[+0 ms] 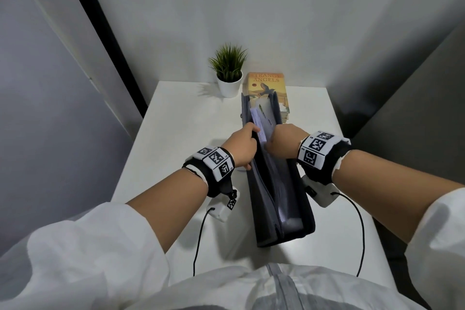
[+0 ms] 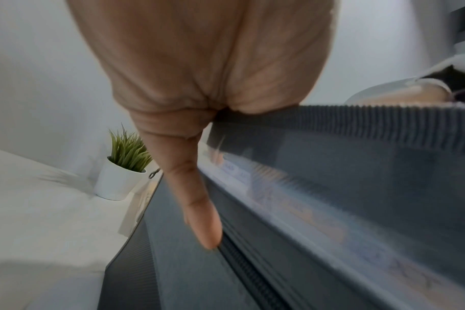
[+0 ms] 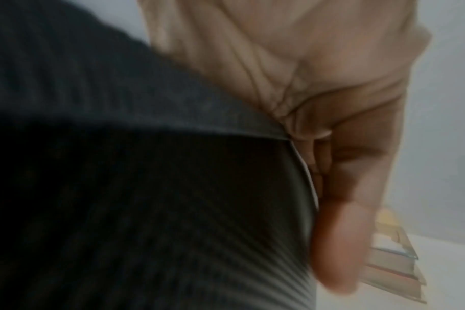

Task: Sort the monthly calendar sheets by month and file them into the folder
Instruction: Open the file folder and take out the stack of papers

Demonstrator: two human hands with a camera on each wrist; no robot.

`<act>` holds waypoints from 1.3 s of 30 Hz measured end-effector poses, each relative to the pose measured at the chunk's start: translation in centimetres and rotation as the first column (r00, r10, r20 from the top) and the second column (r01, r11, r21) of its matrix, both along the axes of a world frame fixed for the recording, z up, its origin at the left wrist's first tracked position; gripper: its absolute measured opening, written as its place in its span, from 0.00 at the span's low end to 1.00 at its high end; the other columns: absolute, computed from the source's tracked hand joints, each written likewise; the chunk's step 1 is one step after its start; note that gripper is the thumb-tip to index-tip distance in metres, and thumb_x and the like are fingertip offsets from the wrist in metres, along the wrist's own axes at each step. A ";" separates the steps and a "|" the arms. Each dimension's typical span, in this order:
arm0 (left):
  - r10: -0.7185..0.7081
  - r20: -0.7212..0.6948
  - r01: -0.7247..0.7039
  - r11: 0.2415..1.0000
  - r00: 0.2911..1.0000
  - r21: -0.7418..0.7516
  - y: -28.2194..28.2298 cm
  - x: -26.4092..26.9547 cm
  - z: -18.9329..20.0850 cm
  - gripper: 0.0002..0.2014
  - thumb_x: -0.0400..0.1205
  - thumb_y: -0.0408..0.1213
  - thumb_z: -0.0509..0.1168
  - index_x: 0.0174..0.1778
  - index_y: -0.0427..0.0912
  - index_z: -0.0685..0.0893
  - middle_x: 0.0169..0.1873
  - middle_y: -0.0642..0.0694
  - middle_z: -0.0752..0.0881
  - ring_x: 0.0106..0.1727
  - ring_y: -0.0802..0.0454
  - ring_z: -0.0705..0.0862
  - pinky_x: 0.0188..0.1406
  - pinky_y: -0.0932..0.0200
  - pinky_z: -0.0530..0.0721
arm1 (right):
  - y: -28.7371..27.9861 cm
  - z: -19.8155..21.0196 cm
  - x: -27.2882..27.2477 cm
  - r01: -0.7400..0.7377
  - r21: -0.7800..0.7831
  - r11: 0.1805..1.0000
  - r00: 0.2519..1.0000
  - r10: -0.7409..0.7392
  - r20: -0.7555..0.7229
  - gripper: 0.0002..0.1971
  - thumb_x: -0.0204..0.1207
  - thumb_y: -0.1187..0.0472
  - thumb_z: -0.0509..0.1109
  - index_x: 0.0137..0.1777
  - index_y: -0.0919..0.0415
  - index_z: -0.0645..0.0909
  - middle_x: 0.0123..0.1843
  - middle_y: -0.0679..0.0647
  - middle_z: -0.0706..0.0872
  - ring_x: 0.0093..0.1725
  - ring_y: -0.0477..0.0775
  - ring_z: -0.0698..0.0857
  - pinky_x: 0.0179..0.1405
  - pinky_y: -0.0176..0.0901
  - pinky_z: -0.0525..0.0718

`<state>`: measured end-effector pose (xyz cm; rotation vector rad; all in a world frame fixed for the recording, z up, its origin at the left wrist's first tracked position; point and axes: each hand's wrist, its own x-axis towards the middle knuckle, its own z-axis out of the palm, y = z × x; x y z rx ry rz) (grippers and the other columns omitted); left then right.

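Standing upright on its spine along the middle of the white worktop (image 1: pixel 176 118): dark grey zip folder (image 1: pixel 281 199), mouth open upward, long axis running away from the body. Inside, between the two covers: calendar sheets (image 1: pixel 261 123), pale pages with small print, top edges rising above the folder rim toward the far end. In the left wrist view, printed pages showing blurred through a translucent pocket just under the ribbed rim.

Left hand (image 1: pixel 241 148) on the folder's left cover at the top edge, fingers (image 1: pixel 251 131) curled over the rim and thumb (image 2: pixel 199 209) laid flat down the outer face beside the zip track; cover clamped between them. Right hand (image 1: pixel 284 141) on the opposite side, knuckles up, reaching down into the open mouth against the sheets; from the right wrist view, thumb (image 3: pixel 340 241) outside the right cover and the other digits tucked behind its edge, so gripping that cover, though blurred.

Both wrists banded with black-and-white coded markers, cables trailing back toward the body.

At the far edge of the worktop: small green plant in a white pot (image 1: pixel 229 80), and just right of it a stack of books (image 1: pixel 269 88) with an orange cover on top, partly hidden behind the folder's far end.
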<state>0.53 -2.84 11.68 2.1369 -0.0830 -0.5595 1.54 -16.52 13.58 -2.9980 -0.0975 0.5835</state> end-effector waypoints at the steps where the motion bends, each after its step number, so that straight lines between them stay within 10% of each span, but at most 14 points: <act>1: -0.004 0.005 0.004 1.000 1.000 0.005 -0.1 0.0 -0.1 0.23 0.86 0.30 0.47 0.78 0.47 0.65 0.52 0.30 0.82 0.22 0.50 0.76 0.18 0.58 0.82 | 0.3 0.3 -0.1 0.018 0.020 1.000 0.999 -0.018 -0.034 0.23 0.80 0.50 0.63 0.26 0.60 0.69 0.24 0.54 0.74 0.24 0.51 0.75 0.21 0.38 0.70; 8: -0.028 0.049 0.028 1.000 0.998 -0.009 -0.2 -0.2 -0.5 0.28 0.86 0.29 0.48 0.85 0.46 0.55 0.66 0.23 0.76 0.26 0.50 0.75 0.17 0.63 0.76 | 2.1 1.0 -0.1 -0.044 -0.185 0.982 0.984 0.010 -0.179 0.18 0.81 0.52 0.64 0.32 0.59 0.69 0.31 0.52 0.73 0.41 0.54 0.78 0.32 0.37 0.75; 13: -0.018 0.022 0.019 0.999 1.000 -0.047 -0.5 -0.4 -0.8 0.31 0.86 0.30 0.48 0.85 0.53 0.51 0.37 0.38 0.80 0.26 0.47 0.75 0.20 0.60 0.75 | 1.4 0.9 -0.3 0.009 -0.236 0.972 0.983 -0.052 -0.176 0.11 0.83 0.61 0.63 0.38 0.63 0.74 0.38 0.55 0.76 0.50 0.56 0.83 0.47 0.41 0.79; 21: 0.065 0.030 -0.060 0.985 0.997 -0.162 -0.1 0.2 -0.7 0.39 0.85 0.32 0.52 0.80 0.64 0.32 0.33 0.39 0.80 0.31 0.41 0.82 0.39 0.35 0.89 | -3.0 1.4 -0.4 0.392 0.416 0.820 0.920 -0.343 -0.190 0.08 0.71 0.64 0.73 0.44 0.71 0.84 0.35 0.62 0.80 0.36 0.62 0.82 0.37 0.54 0.89; 25: 0.104 0.062 -0.089 0.973 0.993 -0.215 -0.1 0.2 -2.1 0.32 0.87 0.55 0.52 0.81 0.62 0.40 0.47 0.38 0.86 0.38 0.51 0.86 0.46 0.52 0.89 | -4.1 1.2 -0.7 0.327 0.509 0.797 0.944 -0.303 -0.133 0.05 0.71 0.67 0.70 0.44 0.69 0.85 0.37 0.65 0.84 0.33 0.62 0.83 0.27 0.47 0.87; 29: 0.146 -0.057 -0.153 0.979 0.988 -0.135 1.4 0.4 -4.2 0.28 0.86 0.61 0.46 0.73 0.44 0.66 0.50 0.38 0.84 0.52 0.41 0.86 0.59 0.47 0.83 | -6.9 2.6 -0.6 0.398 0.786 0.472 0.894 -0.390 -0.219 0.06 0.71 0.73 0.70 0.43 0.65 0.86 0.40 0.66 0.87 0.37 0.64 0.86 0.38 0.57 0.88; 32: 0.148 -0.071 -0.141 0.985 0.986 0.098 3.3 0.5 -5.9 0.27 0.86 0.62 0.43 0.50 0.43 0.77 0.44 0.43 0.82 0.47 0.47 0.82 0.48 0.56 0.77 | -9.3 3.9 -1.0 0.380 0.912 0.152 0.883 -0.354 -0.309 0.09 0.73 0.75 0.68 0.51 0.69 0.85 0.45 0.63 0.88 0.42 0.62 0.87 0.43 0.53 0.90; 34: 0.171 -0.203 -0.161 0.985 0.964 0.063 4.3 0.5 -6.6 0.35 0.84 0.66 0.42 0.63 0.40 0.80 0.57 0.41 0.84 0.58 0.44 0.83 0.61 0.51 0.79 | -10.3 3.9 -1.4 0.353 0.936 0.000 0.887 -0.318 -0.335 0.13 0.74 0.74 0.67 0.58 0.73 0.82 0.49 0.63 0.87 0.45 0.60 0.87 0.48 0.52 0.88; 39: 0.343 -0.163 -0.330 0.939 0.925 0.100 6.6 1.8 -7.2 0.42 0.82 0.69 0.44 0.66 0.32 0.81 0.64 0.36 0.84 0.64 0.39 0.81 0.62 0.54 0.74 | -11.0 1.6 -1.6 0.362 0.922 -0.134 0.866 -0.318 -0.386 0.12 0.78 0.72 0.64 0.59 0.67 0.81 0.50 0.68 0.79 0.43 0.58 0.85 0.39 0.42 0.89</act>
